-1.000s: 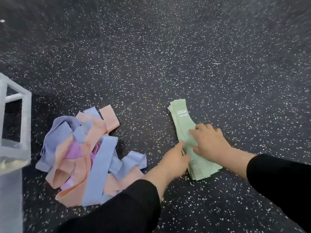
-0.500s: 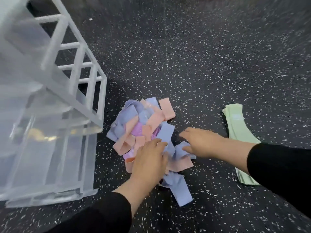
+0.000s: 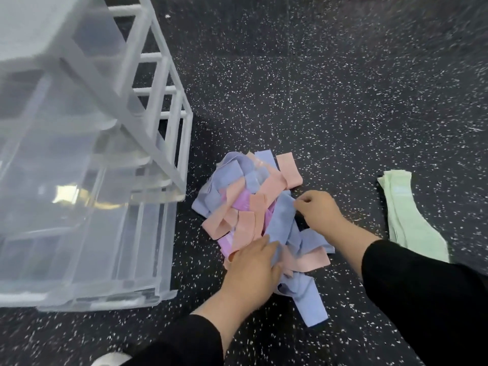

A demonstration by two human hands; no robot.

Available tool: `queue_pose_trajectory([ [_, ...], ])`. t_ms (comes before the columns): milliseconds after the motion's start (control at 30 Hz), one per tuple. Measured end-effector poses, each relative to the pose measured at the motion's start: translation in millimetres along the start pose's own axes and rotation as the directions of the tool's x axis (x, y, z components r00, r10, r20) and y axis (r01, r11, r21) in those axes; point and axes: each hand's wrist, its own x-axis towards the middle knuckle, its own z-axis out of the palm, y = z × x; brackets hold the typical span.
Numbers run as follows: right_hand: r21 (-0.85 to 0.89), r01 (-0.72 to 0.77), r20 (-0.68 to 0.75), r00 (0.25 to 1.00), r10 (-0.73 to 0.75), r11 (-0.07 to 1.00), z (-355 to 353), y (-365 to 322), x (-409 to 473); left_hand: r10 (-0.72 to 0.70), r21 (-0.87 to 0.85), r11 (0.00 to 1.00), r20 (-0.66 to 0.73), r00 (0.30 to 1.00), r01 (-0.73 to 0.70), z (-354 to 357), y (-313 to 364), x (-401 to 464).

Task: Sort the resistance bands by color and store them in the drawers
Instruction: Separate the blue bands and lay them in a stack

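A tangled heap of blue, pink and purple resistance bands (image 3: 245, 204) lies on the dark speckled floor in the middle of the head view. My left hand (image 3: 252, 270) rests flat on the near side of the heap, fingers touching a long blue band (image 3: 281, 223). My right hand (image 3: 320, 210) pinches the far edge of that blue band. A neat stack of green bands (image 3: 404, 207) lies apart on the floor to the right. The clear plastic drawer unit (image 3: 87, 165) with a white frame stands at the left, its drawers pulled out.
The speckled black floor (image 3: 317, 88) stretches bare beyond the heap and behind the green stack. A white shoe tip (image 3: 109, 359) shows at the bottom edge. The drawer unit's corner sits close to the heap's left side.
Both hands left the green stack and came onto the mixed heap. The view swung left, bringing the drawer unit in. My right hand now pinches a blue band.
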Motion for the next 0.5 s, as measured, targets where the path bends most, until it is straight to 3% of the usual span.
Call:
queue_pose_trajectory([
  [100, 0.294, -0.020, -0.046, 0.998, 0.035, 0.956, -8, -12, -17, -0.011, -0.066, 0.998, -0.091, 0.996, 0.005, -5, 7, -3],
  [200, 0.587, -0.036, 0.034, 0.999, 0.020, 0.809, -17, -30, -43, -0.088, -0.269, 0.963, -0.303, 0.949, 0.003, -26, 25, -7],
  [300, 0.592, 0.056, 0.016, 0.997, -0.082, 0.804, -27, -54, -75, -0.147, -0.433, 0.901, -0.368, 0.918, -0.030, -55, 48, -8],
  [500, 0.561, 0.244, -0.010, 0.957, -0.289, 0.791, -49, -109, -148, -0.186, -0.567, 0.820, -0.402, 0.897, -0.084, -118, 81, -46],
])
